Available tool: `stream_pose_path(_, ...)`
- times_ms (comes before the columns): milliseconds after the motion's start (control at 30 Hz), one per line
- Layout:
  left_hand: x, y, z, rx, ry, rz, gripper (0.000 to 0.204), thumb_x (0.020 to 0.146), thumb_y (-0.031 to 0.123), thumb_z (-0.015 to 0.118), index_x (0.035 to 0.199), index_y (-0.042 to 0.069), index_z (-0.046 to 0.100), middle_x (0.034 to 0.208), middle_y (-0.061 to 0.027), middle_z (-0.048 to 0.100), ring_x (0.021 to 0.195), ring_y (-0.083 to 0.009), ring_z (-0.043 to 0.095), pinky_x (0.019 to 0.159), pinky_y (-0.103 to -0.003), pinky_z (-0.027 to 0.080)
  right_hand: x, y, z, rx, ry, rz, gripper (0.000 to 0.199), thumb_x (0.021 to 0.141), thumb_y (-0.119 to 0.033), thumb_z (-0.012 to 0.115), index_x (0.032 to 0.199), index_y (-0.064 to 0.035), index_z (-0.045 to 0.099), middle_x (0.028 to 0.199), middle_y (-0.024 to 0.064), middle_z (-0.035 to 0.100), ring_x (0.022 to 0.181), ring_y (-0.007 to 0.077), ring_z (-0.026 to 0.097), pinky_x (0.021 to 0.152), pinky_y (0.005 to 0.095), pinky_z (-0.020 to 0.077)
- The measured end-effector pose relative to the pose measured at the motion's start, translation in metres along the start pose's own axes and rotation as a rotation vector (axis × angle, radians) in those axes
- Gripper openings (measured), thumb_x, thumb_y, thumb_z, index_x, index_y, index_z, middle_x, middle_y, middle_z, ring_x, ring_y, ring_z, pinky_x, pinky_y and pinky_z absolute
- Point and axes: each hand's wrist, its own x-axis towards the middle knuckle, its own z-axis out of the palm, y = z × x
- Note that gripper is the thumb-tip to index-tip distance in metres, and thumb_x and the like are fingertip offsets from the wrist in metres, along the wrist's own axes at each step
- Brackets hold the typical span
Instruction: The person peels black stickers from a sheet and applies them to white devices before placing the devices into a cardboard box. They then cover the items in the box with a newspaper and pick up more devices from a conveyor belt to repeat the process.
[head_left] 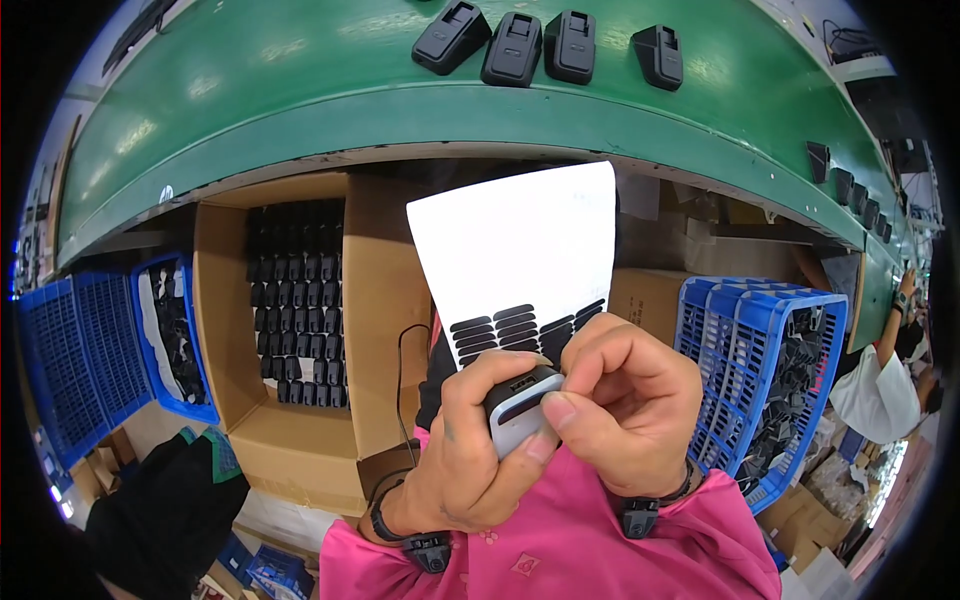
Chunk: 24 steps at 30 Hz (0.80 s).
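My left hand (465,465) is wrapped round a small device (512,432) with a pale grey face and a dark body. A socket-like opening shows in its dark side, and a dark rounded strip lies along its near end. Beside that strip, the thumb and forefinger of my right hand (640,415) are pinched together at the device's edge. Whatever they pinch, if anything, is hidden. Just beyond both hands a white sheet (515,235) carries rows of black oval stickers (515,325); my fingers cover its lower part.
Several black docks (511,50) stand on the green bench (300,60). An open carton (290,450) at left holds rows of black units (300,330). Blue crates (735,350) with black parts stand at right, another blue crate (85,350) at far left. A co-worker's arm (890,330) shows at far right.
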Motion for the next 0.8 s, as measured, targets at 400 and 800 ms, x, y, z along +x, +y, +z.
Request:
stream_pose_path(400,-0.006,-0.004,0.002,-0.074,0.031,-0.088,0.051,0.084,0.004,0.055,0.127,-0.007,0.030,0.109,-0.0185,0.051,0.090,-0.0209,0.056,0.080,-0.032,0.046,0.000,0.001,0.006,0.108,0.082,0.063,0.020,0.075,0.002,0.069,0.085,-0.0001,0.053,0.081,0.0049,0.052,0.062,0.0041,0.045,0.055,0.0165,0.0364)
stream_pose_path(800,-0.002,0.001,0.010,-0.547,0.127,-0.300,0.065,0.080,0.011,0.054,0.133,-0.001,0.019,0.110,-0.0194,0.051,0.092,-0.0210,0.054,0.082,-0.034,0.045,-0.004,0.004,0.004,-0.363,0.112,-0.086,0.017,0.087,-0.012,0.056,0.088,0.0045,0.057,0.072,0.0043,0.055,0.059,0.0060,0.049,0.051,0.0203,0.0384)
